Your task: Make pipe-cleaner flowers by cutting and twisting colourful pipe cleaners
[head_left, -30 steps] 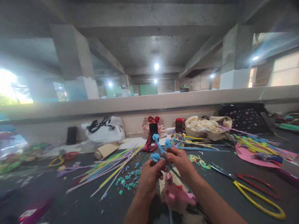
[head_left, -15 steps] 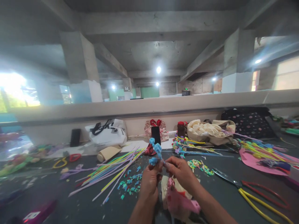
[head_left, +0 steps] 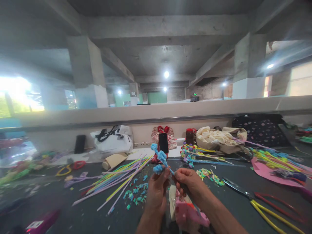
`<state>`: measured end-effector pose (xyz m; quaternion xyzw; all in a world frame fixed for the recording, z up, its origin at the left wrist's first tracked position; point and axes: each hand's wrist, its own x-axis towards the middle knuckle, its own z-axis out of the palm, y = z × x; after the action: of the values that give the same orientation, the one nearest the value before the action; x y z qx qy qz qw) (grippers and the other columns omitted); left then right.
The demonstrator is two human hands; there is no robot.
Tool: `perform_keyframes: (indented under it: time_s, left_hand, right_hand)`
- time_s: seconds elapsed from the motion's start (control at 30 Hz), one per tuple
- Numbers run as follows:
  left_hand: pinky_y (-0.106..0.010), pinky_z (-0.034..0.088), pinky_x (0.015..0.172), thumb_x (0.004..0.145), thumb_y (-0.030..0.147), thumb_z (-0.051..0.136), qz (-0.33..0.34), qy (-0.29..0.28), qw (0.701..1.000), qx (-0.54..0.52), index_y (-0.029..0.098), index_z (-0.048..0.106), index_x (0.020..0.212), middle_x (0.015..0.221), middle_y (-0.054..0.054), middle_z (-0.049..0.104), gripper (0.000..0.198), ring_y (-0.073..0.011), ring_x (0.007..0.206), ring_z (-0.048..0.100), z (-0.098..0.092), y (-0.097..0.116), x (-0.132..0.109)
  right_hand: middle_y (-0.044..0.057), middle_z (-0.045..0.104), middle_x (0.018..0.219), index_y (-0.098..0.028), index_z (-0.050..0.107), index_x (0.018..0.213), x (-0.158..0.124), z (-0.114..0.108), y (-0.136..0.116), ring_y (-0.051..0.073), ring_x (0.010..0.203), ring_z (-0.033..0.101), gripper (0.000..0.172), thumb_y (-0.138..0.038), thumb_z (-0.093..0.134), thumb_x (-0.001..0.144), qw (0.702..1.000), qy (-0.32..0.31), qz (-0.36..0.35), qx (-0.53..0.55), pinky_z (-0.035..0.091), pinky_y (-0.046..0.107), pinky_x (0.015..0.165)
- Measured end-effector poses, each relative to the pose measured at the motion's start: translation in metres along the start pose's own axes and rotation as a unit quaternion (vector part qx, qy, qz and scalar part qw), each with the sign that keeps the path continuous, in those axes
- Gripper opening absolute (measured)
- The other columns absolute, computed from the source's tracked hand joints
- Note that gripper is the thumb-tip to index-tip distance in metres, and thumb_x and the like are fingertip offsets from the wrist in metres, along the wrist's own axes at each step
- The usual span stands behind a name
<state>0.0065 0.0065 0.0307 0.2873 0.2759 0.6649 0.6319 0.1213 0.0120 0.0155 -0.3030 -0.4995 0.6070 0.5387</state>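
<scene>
A blue fluffy pipe-cleaner flower sprig (head_left: 162, 156), with several curled tufts at its top, stands up between my hands above the dark table. My left hand (head_left: 157, 188) is closed, thumb and fingers pinching the sprig just under its tufts. Slightly to the right, my right hand (head_left: 187, 180) is closed on the sprig's blue stem, which slants down to the right. Part of the stem is hidden behind my right fingers. Beneath my hands lies a pink plastic tool (head_left: 191, 213), shaped like a glue gun, on a pale cloth or paper.
Loose pipe cleaners (head_left: 122, 182) and cut bits (head_left: 136, 193) lie to the left. Large pliers (head_left: 251, 196) with red and yellow handles lie right. A phone (head_left: 163, 143) stands ahead, near a white bag (head_left: 113, 139), a red-lidded jar (head_left: 189, 136) and finished-looking sprigs (head_left: 190, 154).
The blue sprig has tipped a little to the left. My right hand has shifted slightly right and down along the stem, and more of the stem shows between my hands.
</scene>
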Motion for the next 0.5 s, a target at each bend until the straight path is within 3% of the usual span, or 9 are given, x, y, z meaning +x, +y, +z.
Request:
perform_keyframes:
  time_s: [0.27, 0.5]
  left_hand:
    - [-0.014, 0.04, 0.041, 0.042, 0.021, 0.08, -0.005, -0.033, 0.999, -0.023, 0.013, 0.065, 0.06, 0.05, 0.004, 0.061, 0.025, -0.0045, 0.042, 0.049, 0.004, -0.001, -0.003]
    - [-0.012, 0.037, 0.034, 0.051, 0.013, 0.075, -0.019, 0.037, 0.997, -0.06, 0.014, 0.062, 0.06, 0.051, 0.005, 0.059, 0.015, -0.0038, 0.04, 0.05, 0.001, -0.01, 0.008]
  right_hand:
    - [-0.01, 0.038, 0.036, -0.014, 0.052, 0.059, -0.002, 0.003, 0.002, 0.0, 0.025, 0.028, 0.032, -0.044, 0.064, 0.063, 0.998, -0.019, 0.056, -0.004, 0.013, 0.014, 0.029]
    - [-0.011, 0.037, 0.034, -0.015, 0.052, 0.06, -0.001, 0.003, 0.011, 0.002, 0.024, 0.027, 0.039, -0.054, 0.056, 0.065, 0.997, -0.009, 0.054, -0.055, 0.015, 0.016, 0.028]
